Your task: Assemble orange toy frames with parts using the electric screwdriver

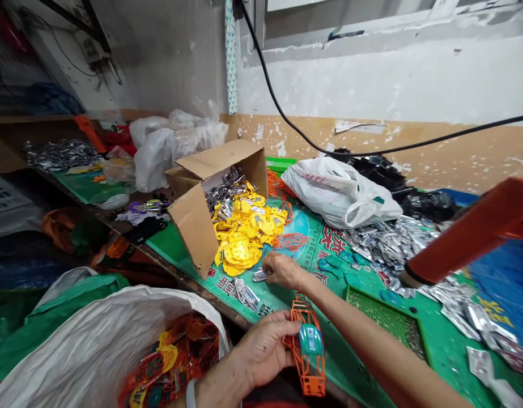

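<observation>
My left hand [267,345] grips an orange plastic frame [314,365] by its left side, the thumb over it. A clear teal piece [311,340] sits in the frame's middle. Reaching across the table, my right hand [286,272] has its fingers closed at the end of a small silver piece [261,275] near the tabletop. Another few silver strips [246,293] lie just left of it, by the table's front edge. Beyond the right hand, yellow plastic parts [239,249] spill from a tipped cardboard box [195,229] with more silver pieces inside.
A white sack [95,323] of orange and yellow parts gapes at lower left. Right of my arm lie a green tray [386,317], scattered silver pieces [414,243] and a thick orange-red bar [473,232]. A white plastic bag [337,190] lies behind; a black cable [282,113] hangs above.
</observation>
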A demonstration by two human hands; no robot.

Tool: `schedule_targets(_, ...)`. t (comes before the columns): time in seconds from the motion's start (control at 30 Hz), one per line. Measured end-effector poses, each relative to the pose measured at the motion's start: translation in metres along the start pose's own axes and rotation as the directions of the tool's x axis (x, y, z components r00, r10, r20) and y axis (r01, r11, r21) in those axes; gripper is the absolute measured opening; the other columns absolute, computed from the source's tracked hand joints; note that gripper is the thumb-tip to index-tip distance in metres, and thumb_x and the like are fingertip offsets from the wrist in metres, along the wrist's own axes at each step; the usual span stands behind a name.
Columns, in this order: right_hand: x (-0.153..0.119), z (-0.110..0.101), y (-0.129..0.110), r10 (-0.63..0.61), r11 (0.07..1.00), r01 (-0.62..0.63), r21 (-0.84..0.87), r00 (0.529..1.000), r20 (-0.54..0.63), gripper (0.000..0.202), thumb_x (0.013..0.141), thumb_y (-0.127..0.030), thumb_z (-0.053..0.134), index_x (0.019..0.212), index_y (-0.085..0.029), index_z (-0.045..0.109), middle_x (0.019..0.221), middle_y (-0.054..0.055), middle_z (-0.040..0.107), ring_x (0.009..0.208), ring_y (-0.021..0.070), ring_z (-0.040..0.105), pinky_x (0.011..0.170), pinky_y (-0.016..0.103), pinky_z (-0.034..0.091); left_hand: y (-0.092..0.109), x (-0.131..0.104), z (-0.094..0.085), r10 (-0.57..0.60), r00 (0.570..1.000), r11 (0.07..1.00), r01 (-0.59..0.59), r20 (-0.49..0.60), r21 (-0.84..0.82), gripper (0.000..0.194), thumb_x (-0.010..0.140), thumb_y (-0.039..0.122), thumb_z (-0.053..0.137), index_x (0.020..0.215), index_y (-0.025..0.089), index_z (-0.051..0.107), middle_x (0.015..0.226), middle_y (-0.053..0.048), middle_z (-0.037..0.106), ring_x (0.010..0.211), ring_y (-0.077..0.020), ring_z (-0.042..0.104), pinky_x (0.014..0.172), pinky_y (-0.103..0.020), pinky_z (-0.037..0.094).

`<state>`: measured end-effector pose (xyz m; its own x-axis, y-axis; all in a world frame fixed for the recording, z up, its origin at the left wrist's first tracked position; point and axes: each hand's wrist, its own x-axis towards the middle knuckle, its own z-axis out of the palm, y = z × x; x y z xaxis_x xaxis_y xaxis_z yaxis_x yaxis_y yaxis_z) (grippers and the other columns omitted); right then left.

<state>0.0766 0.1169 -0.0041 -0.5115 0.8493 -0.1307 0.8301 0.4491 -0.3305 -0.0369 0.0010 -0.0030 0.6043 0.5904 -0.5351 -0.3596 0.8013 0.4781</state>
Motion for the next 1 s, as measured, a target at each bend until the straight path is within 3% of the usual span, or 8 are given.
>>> schedule_targets(0.13, -0.018, -0.005, 0.012, 0.041, 0.993, -0.019, 0.113, 0.981, -0.191, 0.026, 0.087, -0.032, 0.058, 0.105, -0.014, 0.059, 0.105, 0.007, 0.062, 0.093, 0.0188, 0.06, 0.081, 0.038, 0.051, -0.001, 0.005, -0.001, 0.047, 0.999, 0.999, -0.047, 0.011, -0.011, 0.019, 0.068, 0.013, 0.071, 0.086, 0.01, 0.066, 0.077, -0.007, 0.07, 0.066, -0.0159, 0.064, 0.069, -0.031, 0.05)
schedule_targets(0.27, -0.054, -0.022, 0.021, 0.103, 0.973, -0.016, 0.232, 0.923, -0.371, 0.012, 0.08, -0.019, 0.063, 0.09, -0.015, 0.059, 0.089, 0.005, 0.063, 0.084, 0.0174, 0.057, 0.075, 0.032, 0.047, 0.005, 0.01, 0.002, 0.096, 0.995, 0.994, -0.097, -0.012, -0.041, 0.015, 0.067, 0.009, 0.073, 0.08, 0.011, 0.065, 0.072, -0.004, 0.069, 0.062, -0.0138, 0.063, 0.066, -0.027, 0.049)
schedule_targets(0.4, -0.104, -0.033, 0.025, 0.163, 0.947, -0.008, 0.322, 0.874, -0.457, 0.006, 0.082, -0.021, 0.062, 0.085, -0.018, 0.058, 0.084, 0.002, 0.061, 0.08, 0.0169, 0.056, 0.072, 0.031, 0.045, 0.017, 0.018, 0.009, 0.137, 0.99, 0.99, -0.137, -0.016, -0.034, 0.016, 0.069, 0.011, 0.073, 0.083, 0.011, 0.066, 0.075, -0.004, 0.07, 0.063, -0.0134, 0.063, 0.066, -0.026, 0.05)
schedule_targets(0.57, -0.149, -0.023, 0.021, 0.239, 0.904, 0.017, 0.428, 0.808, -0.538, 0.012, 0.083, -0.03, 0.063, 0.087, -0.02, 0.058, 0.085, 0.002, 0.06, 0.081, 0.0177, 0.056, 0.072, 0.031, 0.045, 0.021, 0.029, 0.018, 0.179, 0.984, 0.983, -0.18, -0.007, -0.032, 0.017, 0.07, 0.011, 0.071, 0.086, 0.01, 0.065, 0.078, -0.006, 0.07, 0.067, -0.0142, 0.064, 0.067, -0.026, 0.05)
schedule_targets(0.83, -0.167, 0.003, 0.0, 0.325, 0.91, -0.027, 0.413, 0.665, -0.673, 0.007, 0.082, -0.022, 0.063, 0.087, -0.02, 0.057, 0.082, 0.002, 0.06, 0.077, 0.0177, 0.055, 0.066, 0.029, 0.046, 0.019, 0.037, 0.03, 0.189, 0.981, 0.966, -0.193, -0.037, -0.17, 0.012, 0.077, 0.008, 0.058, 0.086, 0.012, 0.064, 0.078, -0.005, 0.071, 0.068, -0.0153, 0.065, 0.071, -0.028, 0.051)
schedule_targets(1.0, -0.165, 0.016, -0.012, 0.37, 0.879, 0.025, 0.475, 0.593, -0.716, 0.006, 0.082, -0.022, 0.063, 0.084, -0.02, 0.057, 0.079, 0.001, 0.06, 0.072, 0.0152, 0.056, 0.061, 0.025, 0.045, 0.021, 0.038, 0.036, 0.165, 0.97, 0.945, -0.208, -0.18, -0.253, 0.02, 0.085, 0.018, 0.046, 0.077, 0.013, 0.063, 0.063, -0.003, 0.066, 0.052, -0.0153, 0.06, 0.067, -0.032, 0.051)
